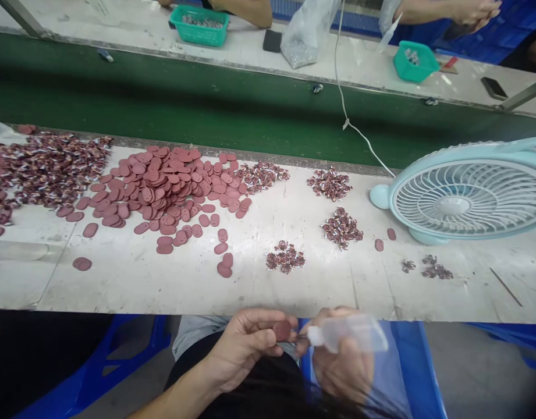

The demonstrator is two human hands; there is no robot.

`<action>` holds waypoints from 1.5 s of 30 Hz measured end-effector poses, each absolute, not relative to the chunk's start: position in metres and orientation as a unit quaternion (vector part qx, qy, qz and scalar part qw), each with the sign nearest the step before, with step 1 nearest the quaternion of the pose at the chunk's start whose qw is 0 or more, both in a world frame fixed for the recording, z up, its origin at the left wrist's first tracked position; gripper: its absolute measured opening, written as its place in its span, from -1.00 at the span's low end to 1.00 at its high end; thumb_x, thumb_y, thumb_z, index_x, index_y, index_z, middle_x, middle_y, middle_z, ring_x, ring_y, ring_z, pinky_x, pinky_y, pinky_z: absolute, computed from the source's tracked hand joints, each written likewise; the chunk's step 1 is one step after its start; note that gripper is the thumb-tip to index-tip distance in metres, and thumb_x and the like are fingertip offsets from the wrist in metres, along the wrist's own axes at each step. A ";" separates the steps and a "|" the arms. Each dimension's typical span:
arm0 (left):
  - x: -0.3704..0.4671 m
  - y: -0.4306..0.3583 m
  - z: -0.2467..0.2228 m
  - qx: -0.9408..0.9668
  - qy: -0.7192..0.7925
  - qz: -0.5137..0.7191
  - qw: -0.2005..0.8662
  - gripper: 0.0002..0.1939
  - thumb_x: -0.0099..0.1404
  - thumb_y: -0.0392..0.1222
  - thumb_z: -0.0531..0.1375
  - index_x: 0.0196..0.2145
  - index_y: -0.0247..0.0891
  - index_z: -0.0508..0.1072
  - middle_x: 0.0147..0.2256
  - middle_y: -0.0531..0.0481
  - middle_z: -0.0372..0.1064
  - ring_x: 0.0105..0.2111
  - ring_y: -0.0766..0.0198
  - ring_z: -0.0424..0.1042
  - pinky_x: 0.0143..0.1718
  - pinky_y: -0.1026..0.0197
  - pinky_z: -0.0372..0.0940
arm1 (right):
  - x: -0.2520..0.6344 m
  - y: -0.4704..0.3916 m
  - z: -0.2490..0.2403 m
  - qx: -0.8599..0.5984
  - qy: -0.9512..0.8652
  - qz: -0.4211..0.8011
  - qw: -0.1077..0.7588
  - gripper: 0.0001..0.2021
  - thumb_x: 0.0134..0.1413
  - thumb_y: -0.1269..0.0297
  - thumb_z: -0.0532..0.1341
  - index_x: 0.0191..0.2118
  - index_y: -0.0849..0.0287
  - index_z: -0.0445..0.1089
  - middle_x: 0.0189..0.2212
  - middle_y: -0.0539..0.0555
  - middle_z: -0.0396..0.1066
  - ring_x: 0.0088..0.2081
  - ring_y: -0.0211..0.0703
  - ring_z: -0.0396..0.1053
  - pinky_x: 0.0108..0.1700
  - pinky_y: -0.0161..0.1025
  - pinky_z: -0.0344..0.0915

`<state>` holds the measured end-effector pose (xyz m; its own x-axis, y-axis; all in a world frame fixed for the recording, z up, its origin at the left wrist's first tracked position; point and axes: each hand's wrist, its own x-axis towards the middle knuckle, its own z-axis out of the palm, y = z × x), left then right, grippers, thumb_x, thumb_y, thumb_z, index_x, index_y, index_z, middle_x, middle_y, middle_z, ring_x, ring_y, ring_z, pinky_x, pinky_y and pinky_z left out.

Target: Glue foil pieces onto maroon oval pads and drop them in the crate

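Note:
My left hand [244,352] pinches a reddish-brown oval disc [281,331] between thumb and fingers, just in front of the table's near edge. My right hand [344,369], blurred by motion, grips a translucent squeeze bottle [355,334] lying sideways, its white cap towards the disc. A thin dark tip shows between the cap and the disc; what it belongs to I cannot make out. Beyond the hands, a big heap of similar discs [163,180] lies on the white table [198,285]. Small brown-and-white pieces [286,258] form a little pile nearest the hands.
More piles of small pieces [341,227] dot the table, with a large one [53,166] at far left. A light-blue fan [453,205] occupies the right, its white cord [359,135] running back. Across a green gap, people's arms [442,10] rest by green baskets [416,63].

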<state>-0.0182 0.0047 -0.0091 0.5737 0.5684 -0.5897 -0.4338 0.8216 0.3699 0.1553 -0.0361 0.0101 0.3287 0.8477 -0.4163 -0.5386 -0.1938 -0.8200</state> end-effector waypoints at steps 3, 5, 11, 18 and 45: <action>-0.020 0.006 -0.008 0.092 0.365 0.288 0.880 -0.72 0.08 -0.20 0.48 -0.21 -0.21 0.67 -0.12 -0.16 0.65 -0.19 0.16 0.63 -0.31 0.36 0.44 | 0.181 -0.014 -0.001 -0.367 0.010 0.633 0.682 -0.72 0.21 0.04 0.15 -0.10 0.08 0.43 -0.47 -0.01 0.48 -0.60 -0.32 0.40 -0.66 -0.42 0.31; -0.022 0.007 -0.008 0.094 0.374 0.291 0.876 -0.73 0.09 -0.20 0.47 -0.20 -0.23 0.67 -0.11 -0.17 0.65 -0.18 0.15 0.63 -0.31 0.35 0.44 | 0.201 -0.002 -0.013 -0.229 0.042 0.679 0.696 -0.70 0.30 0.19 0.05 -0.06 0.21 0.44 -0.43 0.00 0.47 -0.50 -0.41 0.43 -0.60 -0.58 0.24; -0.031 0.011 -0.004 0.100 0.419 0.291 0.854 -0.79 0.18 -0.22 0.41 -0.19 -0.22 0.66 -0.10 -0.10 0.65 -0.15 0.14 0.62 -0.27 0.34 0.45 | 0.219 -0.002 -0.031 -0.254 -0.096 0.622 0.735 -0.45 0.32 -0.02 -0.18 -0.05 0.15 0.47 -0.51 -0.10 0.29 -0.56 -0.52 0.30 -0.67 -0.71 -0.27; -0.036 0.017 -0.002 0.101 0.444 0.301 0.838 -0.75 0.13 -0.17 0.44 -0.21 -0.25 0.67 -0.10 -0.14 0.65 -0.17 0.13 0.62 -0.28 0.34 0.47 | 0.196 0.010 -0.027 -0.626 -0.489 0.351 0.497 -0.76 0.23 0.26 0.19 -0.02 -0.03 0.50 -0.17 0.08 0.49 -0.14 -0.09 0.49 -0.18 -0.14 0.58; -0.041 0.012 -0.008 0.136 0.463 0.339 0.808 -0.79 0.12 -0.11 0.44 -0.24 -0.12 0.68 -0.13 -0.05 0.66 -0.20 0.21 0.63 -0.35 0.41 0.45 | 0.185 0.063 -0.025 -0.720 -0.518 0.316 0.337 -0.87 0.00 0.18 0.33 -0.44 0.09 0.44 -0.52 -0.04 0.41 -0.41 -0.15 0.30 -0.32 -0.20 0.18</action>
<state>-0.0405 0.0123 -0.0078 0.3419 0.6735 -0.6554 -0.4214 0.7332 0.5336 0.1846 0.0629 -0.0251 0.2639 0.9587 -0.1059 0.5328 -0.2364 -0.8125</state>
